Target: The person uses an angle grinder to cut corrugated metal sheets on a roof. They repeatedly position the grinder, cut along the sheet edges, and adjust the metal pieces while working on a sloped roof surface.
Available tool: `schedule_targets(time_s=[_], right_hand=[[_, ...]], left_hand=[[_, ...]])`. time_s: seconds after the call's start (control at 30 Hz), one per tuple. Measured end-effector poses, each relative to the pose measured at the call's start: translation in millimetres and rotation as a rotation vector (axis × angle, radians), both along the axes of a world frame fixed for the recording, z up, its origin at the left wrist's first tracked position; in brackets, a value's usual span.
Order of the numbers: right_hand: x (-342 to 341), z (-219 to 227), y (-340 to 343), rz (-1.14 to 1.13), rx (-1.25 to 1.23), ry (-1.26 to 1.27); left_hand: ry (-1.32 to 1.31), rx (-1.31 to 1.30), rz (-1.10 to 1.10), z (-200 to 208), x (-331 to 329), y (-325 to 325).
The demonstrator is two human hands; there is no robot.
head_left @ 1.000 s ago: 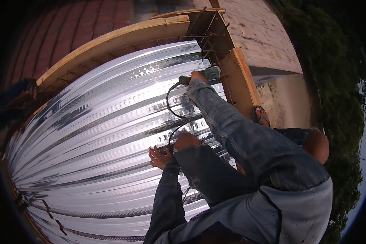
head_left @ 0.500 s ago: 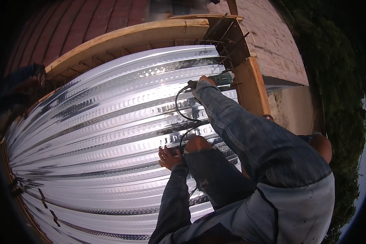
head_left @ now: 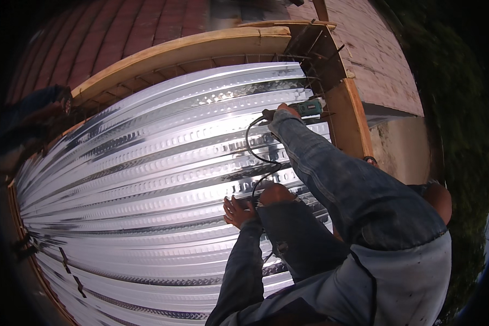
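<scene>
My right hand (head_left: 287,110) is closed round the rear of a teal and black angle grinder (head_left: 308,108), out at the far right edge of the shiny corrugated metal decking (head_left: 163,179). The tool's head points at the wooden formwork and thin steel bars there; its disc is not clear to see. A black power cord (head_left: 250,142) loops from it back across the ribs towards my knee. My left hand (head_left: 237,212) rests on the decking beside my bent knee (head_left: 277,194), fingers spread, holding nothing.
Timber boards (head_left: 185,49) edge the far side, with reinforcing bars (head_left: 146,76) along them. A wooden corner form (head_left: 350,117) stands at the right. Another person's limb (head_left: 43,106) shows at the far left. Beyond are a dark red roof (head_left: 119,27) and trees (head_left: 462,108).
The whole view has shifted, so everything sits slightly further right in the picture. My right hand still grips the grinder at the same edge, and my left hand stays on the decking.
</scene>
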State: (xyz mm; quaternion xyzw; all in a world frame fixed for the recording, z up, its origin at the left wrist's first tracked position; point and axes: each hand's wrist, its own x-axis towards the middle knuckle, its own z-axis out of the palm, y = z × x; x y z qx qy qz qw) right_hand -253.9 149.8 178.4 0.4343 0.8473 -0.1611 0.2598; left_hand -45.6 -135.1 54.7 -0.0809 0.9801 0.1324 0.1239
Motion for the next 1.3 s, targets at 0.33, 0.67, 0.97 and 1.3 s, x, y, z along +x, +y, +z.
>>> schedule_targets(time_s=[0.33,0.67,0.97,1.3], right_hand=[[1,-6,-3,0.041,0.056,-0.024],[-8,23,-22,0.077,-0.011,-0.133],[20,-93,36,-1.570,-0.354,0.794],[164,-88,177,-0.507,-0.308,0.570]], left_hand=[[0.041,-0.036,-0.034,-3,3,0],[-0.046,0.018,-0.018,-1,1,-3],[-0.045,-0.007,-0.053,10,2,8],[-0.006,0.000,-0.009,-2,4,3]])
